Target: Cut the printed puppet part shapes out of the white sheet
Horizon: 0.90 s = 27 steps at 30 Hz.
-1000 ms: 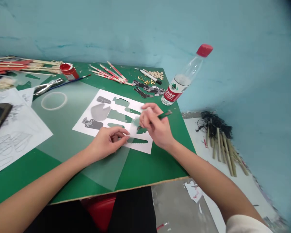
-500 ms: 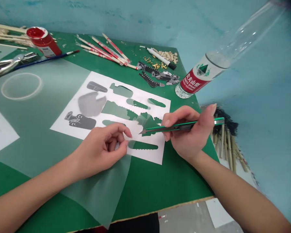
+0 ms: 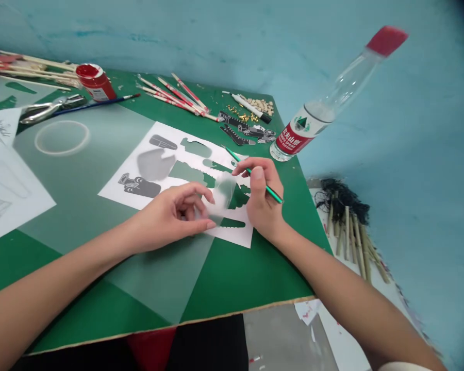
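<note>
My right hand (image 3: 263, 193) holds a slim green craft knife (image 3: 272, 193), its tip pointing up and left above the white cut-out sheet (image 3: 112, 185). Between finger and thumb, my left hand (image 3: 178, 208) grips a small translucent film piece (image 3: 225, 191) over that sheet's right part. Under my left forearm a large translucent film (image 3: 154, 288) spreads across the green table. The white sheet has several cut-out holes and dark printed shapes, among them a dark figure (image 3: 142, 190) at its lower left.
An open red paint jar (image 3: 96, 85), pliers (image 3: 48, 109) and a brush (image 3: 96, 103) lie at the back left. Red-wrapped sticks (image 3: 174, 95), a marker (image 3: 251, 107), black cut pieces (image 3: 251, 130) and a tall bottle (image 3: 297, 131) stand or lie farther back. Drawings (image 3: 7, 180) are at left.
The view has shifted, showing more at left and the bottle's red top. My right hand has turned the knife so its tip points up and left, away from the film piece.
</note>
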Available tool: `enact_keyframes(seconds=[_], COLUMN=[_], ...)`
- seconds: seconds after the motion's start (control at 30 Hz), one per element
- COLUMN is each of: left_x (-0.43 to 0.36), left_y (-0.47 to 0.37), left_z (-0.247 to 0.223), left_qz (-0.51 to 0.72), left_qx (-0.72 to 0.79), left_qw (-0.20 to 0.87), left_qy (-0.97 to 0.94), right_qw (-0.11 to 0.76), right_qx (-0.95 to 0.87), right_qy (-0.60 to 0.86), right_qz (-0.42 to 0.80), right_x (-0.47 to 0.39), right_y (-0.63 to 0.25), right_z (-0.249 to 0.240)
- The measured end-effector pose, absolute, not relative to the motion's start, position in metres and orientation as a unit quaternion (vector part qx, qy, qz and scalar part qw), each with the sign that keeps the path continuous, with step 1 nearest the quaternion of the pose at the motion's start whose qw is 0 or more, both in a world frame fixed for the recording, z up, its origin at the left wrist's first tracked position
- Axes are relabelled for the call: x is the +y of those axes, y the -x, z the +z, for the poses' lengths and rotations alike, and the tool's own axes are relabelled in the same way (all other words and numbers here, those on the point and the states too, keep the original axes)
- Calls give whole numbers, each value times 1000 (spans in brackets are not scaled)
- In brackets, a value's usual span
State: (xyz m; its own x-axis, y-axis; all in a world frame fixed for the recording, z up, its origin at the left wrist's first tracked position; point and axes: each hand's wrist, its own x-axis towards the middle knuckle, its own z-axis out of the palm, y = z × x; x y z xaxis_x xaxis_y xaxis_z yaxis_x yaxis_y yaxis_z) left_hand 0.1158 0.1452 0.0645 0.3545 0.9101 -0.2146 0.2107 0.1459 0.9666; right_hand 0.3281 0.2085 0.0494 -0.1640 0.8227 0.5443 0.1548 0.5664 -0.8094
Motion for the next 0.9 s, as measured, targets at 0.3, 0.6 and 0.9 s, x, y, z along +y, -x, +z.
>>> enact_keyframes(seconds=[0.3, 0.6, 0.9], left_x=[125, 136, 137], left_y=[-131, -124, -128], left_z=[67, 66, 66], left_qz=[280, 308, 311], left_qx=[427, 379, 356], left_qw=[596, 667, 662], left_qy=[-620, -563, -582], right_qw=[452, 464, 478], right_qx=[-796, -795, -804], right_qy=[306, 295, 257], right_qz=[262, 257, 243], right_x=[205, 207, 202], right_y=[-332, -329, -328], right_z=[52, 50, 51])
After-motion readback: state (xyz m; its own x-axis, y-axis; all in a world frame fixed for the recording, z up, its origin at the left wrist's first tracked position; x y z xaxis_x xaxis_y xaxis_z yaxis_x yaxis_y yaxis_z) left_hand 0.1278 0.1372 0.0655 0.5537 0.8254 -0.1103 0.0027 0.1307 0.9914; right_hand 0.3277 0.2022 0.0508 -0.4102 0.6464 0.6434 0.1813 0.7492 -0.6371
